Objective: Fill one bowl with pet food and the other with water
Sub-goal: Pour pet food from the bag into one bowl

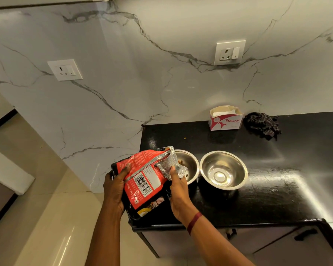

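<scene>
Two steel bowls stand side by side on the black counter (267, 189). A red and black pet food bag (144, 181) is tilted over the left bowl (189, 164), its silver foil mouth over the rim. A few brown kibbles lie inside that bowl. The right bowl (223, 169) holds nothing. My left hand (114, 186) grips the bag's left side and underside. My right hand (178, 191) pinches the foil opening near the bowl.
A white and red tissue box (225, 118) and a dark checked cloth (262, 124) sit at the counter's back by the marble wall. Two wall sockets (229, 52) are above. Counter's left edge drops to the tiled floor (52, 217); cabinet handles (304, 234) are below.
</scene>
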